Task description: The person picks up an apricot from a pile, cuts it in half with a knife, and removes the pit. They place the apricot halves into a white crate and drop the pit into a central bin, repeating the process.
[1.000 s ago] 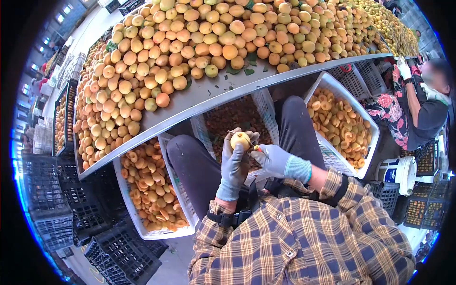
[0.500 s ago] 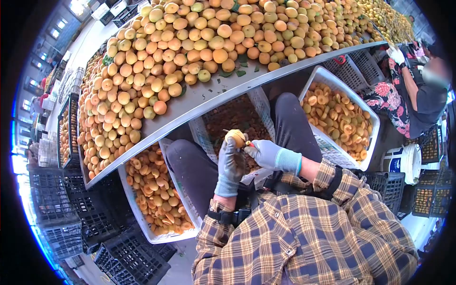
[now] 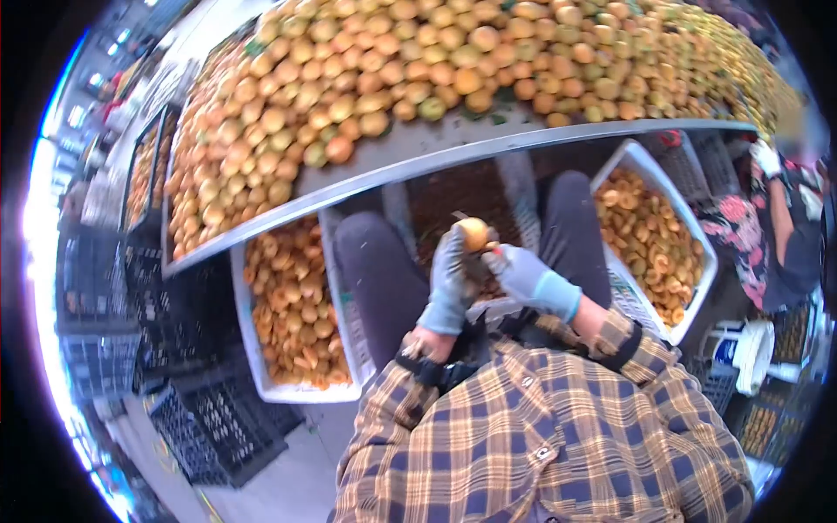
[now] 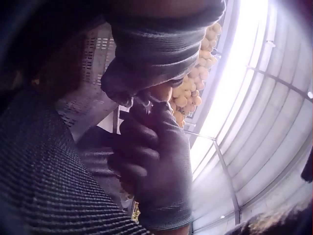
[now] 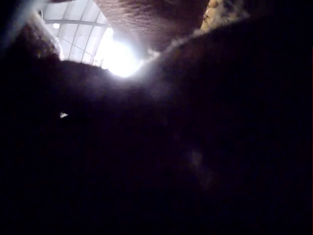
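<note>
In the head view the gloved left hand (image 3: pixel 451 283) holds a yellow-orange fruit (image 3: pixel 472 234) between thumb and fingers, above the lap. Close against it, the gloved right hand (image 3: pixel 529 277) has its fingers curled round a small tool, of which only a bit of red (image 3: pixel 495 248) shows. A thin pale tip (image 3: pixel 459 215) stands out at the fruit's upper left. The left wrist view shows both gloves together, with part of the fruit (image 4: pixel 161 92) between them. The right wrist view is mostly dark and hides the right hand's work.
A metal-edged table (image 3: pixel 410 170) heaped with whole fruit (image 3: pixel 349 74) lies ahead. Crates of halved fruit stand left (image 3: pixel 296 314) and right (image 3: pixel 649 244), with another crate between the knees. Black crates (image 3: pixel 222 427) are at lower left; a white bucket (image 3: pixel 743 349) and another person (image 3: pixel 780 218) are at right.
The head view has shifted, so the scene sits further right. The fruit's visible side turned from pale to orange-yellow as the left hand's grip changed. Both hands have stayed close together.
</note>
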Tool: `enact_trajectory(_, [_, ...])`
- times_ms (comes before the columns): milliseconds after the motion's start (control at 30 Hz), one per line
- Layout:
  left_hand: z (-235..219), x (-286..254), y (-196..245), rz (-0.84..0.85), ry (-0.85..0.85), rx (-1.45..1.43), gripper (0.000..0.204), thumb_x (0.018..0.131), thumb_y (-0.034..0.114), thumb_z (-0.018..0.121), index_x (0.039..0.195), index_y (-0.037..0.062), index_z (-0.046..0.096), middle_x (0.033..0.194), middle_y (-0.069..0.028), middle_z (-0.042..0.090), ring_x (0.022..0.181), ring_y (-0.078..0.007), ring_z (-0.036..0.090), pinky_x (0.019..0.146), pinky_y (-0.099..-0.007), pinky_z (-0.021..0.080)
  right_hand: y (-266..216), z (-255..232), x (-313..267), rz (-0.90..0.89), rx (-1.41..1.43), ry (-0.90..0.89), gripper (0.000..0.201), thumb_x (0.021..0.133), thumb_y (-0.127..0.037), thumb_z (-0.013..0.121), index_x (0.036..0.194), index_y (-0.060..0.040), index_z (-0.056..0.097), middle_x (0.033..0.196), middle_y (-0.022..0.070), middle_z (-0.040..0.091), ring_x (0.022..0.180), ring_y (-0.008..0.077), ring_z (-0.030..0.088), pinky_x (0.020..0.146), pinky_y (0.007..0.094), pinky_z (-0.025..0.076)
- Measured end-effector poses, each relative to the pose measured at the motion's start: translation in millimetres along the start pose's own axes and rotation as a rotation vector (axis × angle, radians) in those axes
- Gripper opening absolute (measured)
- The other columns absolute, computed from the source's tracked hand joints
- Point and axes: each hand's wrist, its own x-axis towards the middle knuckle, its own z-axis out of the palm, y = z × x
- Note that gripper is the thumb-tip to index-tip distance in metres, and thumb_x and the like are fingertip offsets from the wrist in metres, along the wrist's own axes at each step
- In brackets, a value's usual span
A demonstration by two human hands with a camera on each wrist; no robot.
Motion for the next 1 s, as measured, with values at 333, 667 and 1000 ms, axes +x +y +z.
enact_trajectory(333, [-18.9, 11.5, -5.9, -0.156, -0.043, -0.232, 0.047, 0.086, 0.046, 0.06, 0.108, 0.0041, 0.054, 0.099, -0.0125, 0.061, 0.093, -0.0242, 0.059, 0.088, -0.0363, 0.048, -3.6, -5.1, 6.5, 0.05, 0.015, -0.086, 0.037, 0.094, -0.03, 0.049, 0.1, 0.0056, 0.058, 0.085, 0.0229, 0.064, 0.082, 0.0319, 0.064, 0.07, 0.0368, 0.048])
enact_trajectory(667, [-15.1, 7.7, -12.0, -0.271, 0.002, -0.154, 0.05, 0.085, 0.054, 0.056, 0.103, 0.0074, 0.057, 0.093, -0.0094, 0.063, 0.089, -0.0226, 0.059, 0.084, -0.0371, 0.048, 13.7, 8.0, -2.6, 0.011, -0.126, 0.098, 0.036, 0.092, -0.032, 0.05, 0.098, 0.0023, 0.057, 0.088, 0.0267, 0.062, 0.087, 0.0431, 0.06, 0.069, 0.0459, 0.049])
enact_trajectory(1000, [-8.4, -1.4, -4.4, -0.125, -0.024, -0.128, 0.052, 0.091, 0.051, 0.048, 0.108, 0.0028, 0.054, 0.093, -0.0135, 0.062, 0.093, -0.0295, 0.058, 0.089, -0.0422, 0.046, 1.4, 8.6, -21.1, 0.155, -0.202, -0.03, 0.038, 0.094, -0.035, 0.046, 0.1, 0.0022, 0.053, 0.084, 0.0261, 0.063, 0.081, 0.0423, 0.061, 0.069, 0.0479, 0.047])
